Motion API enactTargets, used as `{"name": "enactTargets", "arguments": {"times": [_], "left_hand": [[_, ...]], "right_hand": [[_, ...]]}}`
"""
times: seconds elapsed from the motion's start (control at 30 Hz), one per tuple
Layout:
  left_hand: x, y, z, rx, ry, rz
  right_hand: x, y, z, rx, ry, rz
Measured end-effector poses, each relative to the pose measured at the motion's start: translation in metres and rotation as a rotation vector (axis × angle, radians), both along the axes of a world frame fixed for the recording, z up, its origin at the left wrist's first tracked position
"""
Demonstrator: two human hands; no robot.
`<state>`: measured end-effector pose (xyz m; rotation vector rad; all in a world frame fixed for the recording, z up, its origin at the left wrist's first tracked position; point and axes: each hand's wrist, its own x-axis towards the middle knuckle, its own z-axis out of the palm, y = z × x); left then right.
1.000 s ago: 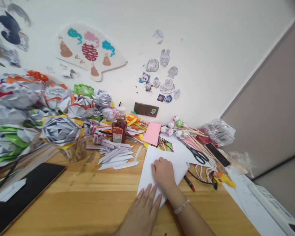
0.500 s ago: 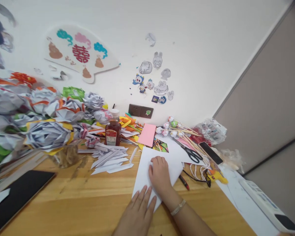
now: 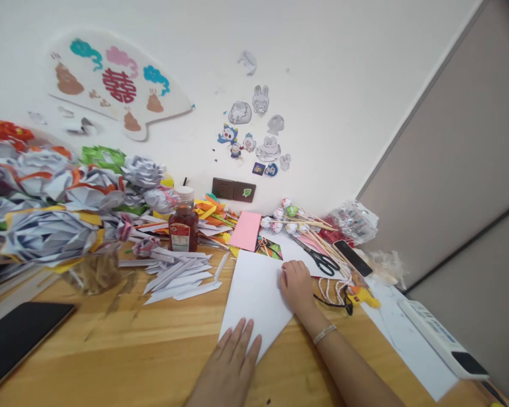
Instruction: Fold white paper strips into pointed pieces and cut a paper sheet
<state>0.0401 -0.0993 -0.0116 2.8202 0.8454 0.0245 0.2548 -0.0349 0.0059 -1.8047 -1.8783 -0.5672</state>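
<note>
A folded white sheet of paper (image 3: pixel 254 294) lies on the wooden table in front of me, with a slanted lower right edge. My left hand (image 3: pixel 231 359) rests flat across its lower end, fingers stretched out and a little apart. At the sheet's right edge is my right hand (image 3: pixel 297 285), a bracelet on its wrist. Its fingers are curled and close together on the paper's edge; the fingertips are partly hidden. Just beyond that hand lie black-handled scissors (image 3: pixel 324 263).
Folded white paper strips (image 3: pixel 182 277) and a red-brown bottle (image 3: pixel 183 226) stand left of the sheet. Large paper flowers (image 3: pixel 55 234) fill the left side. A pink paper (image 3: pixel 245 230), wrapped lollipops (image 3: pixel 292 228), a phone (image 3: pixel 353 258) and a white power strip (image 3: pixel 443 338) are around.
My right hand has moved from the middle of the sheet to its right edge. The left hand stays flat on the paper. The view has shifted slightly right.
</note>
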Motion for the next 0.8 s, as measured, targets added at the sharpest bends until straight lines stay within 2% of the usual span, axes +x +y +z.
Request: {"name": "enactTargets", "arguments": {"times": [0.37, 0.47, 0.63, 0.8], "left_hand": [[0.004, -0.001, 0.010, 0.049, 0.063, 0.044], [0.005, -0.001, 0.014, 0.020, 0.062, 0.055], [0.002, -0.004, 0.024, -0.055, 0.050, 0.037], [0.001, -0.004, 0.019, -0.005, 0.001, 0.038]], "right_hand": [[0.025, 0.003, 0.007, -0.024, -0.072, -0.107], [0.009, -0.004, 0.008, -0.050, -0.103, -0.074], [-0.033, -0.017, 0.001, -0.076, -0.079, -0.042], [-0.066, -0.023, -0.012, -0.107, 0.032, 0.024]]}}
